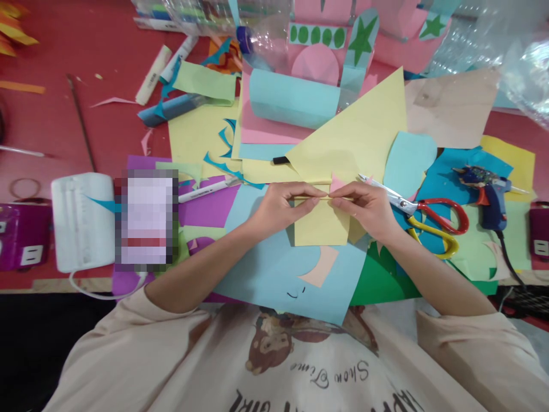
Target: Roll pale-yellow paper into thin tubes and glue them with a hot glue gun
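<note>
A yellow sheet of paper (321, 226) with a folded top edge is between my two hands, over a light blue sheet (257, 269). My left hand (288, 201) pinches the fold near its middle with thumb and index finger. Close beside it, my right hand (363, 205) pinches the same fold, fingertips almost touching the left ones. A small pink scrap (337, 182) shows just behind the fingers. Scissors (403, 204) with one red and one yellow handle lie to the right of my right hand. A peach paper piece (321, 268) lies below the yellow paper.
A blue glue gun (493, 200) lies at the right with its cord running down. At the left are a white power bank-like box (83, 223) and a blurred-out phone-shaped item (148, 220). A blue paper tube (294, 98), markers (153, 74) and plastic bottles (268, 46) lie behind.
</note>
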The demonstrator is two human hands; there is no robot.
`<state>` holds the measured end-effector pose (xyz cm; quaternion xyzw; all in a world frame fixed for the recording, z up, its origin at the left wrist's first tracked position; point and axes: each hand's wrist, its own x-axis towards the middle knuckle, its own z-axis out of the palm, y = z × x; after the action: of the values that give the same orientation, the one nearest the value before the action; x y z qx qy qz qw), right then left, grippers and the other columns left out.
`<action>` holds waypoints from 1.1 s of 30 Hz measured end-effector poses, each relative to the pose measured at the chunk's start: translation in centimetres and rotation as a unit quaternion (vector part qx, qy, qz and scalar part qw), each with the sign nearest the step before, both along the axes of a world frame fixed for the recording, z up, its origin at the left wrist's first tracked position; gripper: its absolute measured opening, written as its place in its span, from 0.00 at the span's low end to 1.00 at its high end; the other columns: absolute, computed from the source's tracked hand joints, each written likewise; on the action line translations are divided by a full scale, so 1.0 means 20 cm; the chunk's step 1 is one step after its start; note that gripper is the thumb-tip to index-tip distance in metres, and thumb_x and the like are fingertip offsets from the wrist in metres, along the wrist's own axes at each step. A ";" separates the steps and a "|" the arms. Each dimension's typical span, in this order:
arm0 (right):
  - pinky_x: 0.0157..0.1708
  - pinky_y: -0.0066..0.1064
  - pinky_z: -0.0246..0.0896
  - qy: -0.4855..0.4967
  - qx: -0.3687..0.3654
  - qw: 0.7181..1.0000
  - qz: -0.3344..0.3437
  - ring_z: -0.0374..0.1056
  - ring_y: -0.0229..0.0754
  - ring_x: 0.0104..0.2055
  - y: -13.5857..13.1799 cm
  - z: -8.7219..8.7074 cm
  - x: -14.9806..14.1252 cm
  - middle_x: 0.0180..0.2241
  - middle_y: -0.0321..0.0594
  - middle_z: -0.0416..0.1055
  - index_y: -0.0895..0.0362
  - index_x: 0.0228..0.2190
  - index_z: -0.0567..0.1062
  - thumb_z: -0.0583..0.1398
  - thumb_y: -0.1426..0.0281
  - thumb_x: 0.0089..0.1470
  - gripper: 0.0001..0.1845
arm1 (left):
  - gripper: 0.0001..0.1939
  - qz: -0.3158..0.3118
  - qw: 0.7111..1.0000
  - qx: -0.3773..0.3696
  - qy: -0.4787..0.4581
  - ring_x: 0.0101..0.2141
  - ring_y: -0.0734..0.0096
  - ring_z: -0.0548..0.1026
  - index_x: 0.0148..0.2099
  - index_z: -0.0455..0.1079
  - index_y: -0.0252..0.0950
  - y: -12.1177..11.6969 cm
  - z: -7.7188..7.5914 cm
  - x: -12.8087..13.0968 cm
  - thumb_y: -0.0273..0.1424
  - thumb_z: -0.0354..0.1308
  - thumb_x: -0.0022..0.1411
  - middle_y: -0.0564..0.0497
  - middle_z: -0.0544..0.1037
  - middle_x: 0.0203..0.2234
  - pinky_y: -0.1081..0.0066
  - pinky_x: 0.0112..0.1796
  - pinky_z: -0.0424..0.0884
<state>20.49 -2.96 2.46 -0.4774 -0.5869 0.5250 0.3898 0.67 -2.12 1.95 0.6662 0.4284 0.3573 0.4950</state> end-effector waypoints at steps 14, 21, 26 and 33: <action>0.30 0.28 0.67 -0.002 0.019 1.000 0.009 0.70 0.35 0.29 -0.01 0.01 0.00 0.27 0.35 0.77 0.53 0.29 0.80 0.65 0.70 0.48 0.03 | 0.14 -0.023 0.999 -0.028 0.011 0.33 0.73 0.78 0.35 0.77 0.35 0.02 0.00 0.01 0.40 0.58 0.60 0.50 0.82 0.31 0.78 0.29 0.69; 0.30 0.29 0.68 -0.003 0.010 1.000 0.004 0.70 0.36 0.29 -0.01 0.00 0.00 0.27 0.36 0.77 0.53 0.28 0.80 0.66 0.67 0.48 0.04 | 0.16 0.000 0.998 -0.055 0.006 0.35 0.69 0.79 0.36 0.79 0.36 0.01 0.00 0.01 0.44 0.60 0.58 0.48 0.83 0.33 0.75 0.33 0.73; 0.31 0.30 0.68 0.001 0.012 1.000 0.007 0.71 0.36 0.30 -0.01 0.00 0.01 0.28 0.37 0.77 0.54 0.29 0.80 0.66 0.67 0.47 0.04 | 0.17 0.000 0.999 -0.049 0.002 0.35 0.69 0.79 0.37 0.79 0.36 0.01 -0.01 0.01 0.44 0.60 0.58 0.48 0.83 0.34 0.75 0.33 0.73; 0.32 0.29 0.69 0.030 -0.012 0.999 0.014 0.72 0.36 0.32 -0.01 0.00 0.00 0.30 0.37 0.77 0.54 0.31 0.78 0.66 0.65 0.48 0.07 | 0.14 0.007 0.999 -0.033 -0.014 0.36 0.68 0.80 0.37 0.79 0.36 0.01 -0.01 0.00 0.42 0.61 0.58 0.48 0.83 0.34 0.76 0.34 0.73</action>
<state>20.58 -3.07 2.48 -0.4578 -0.5750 0.5517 0.3942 0.75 -2.01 1.67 0.6412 0.4378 0.3562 0.5199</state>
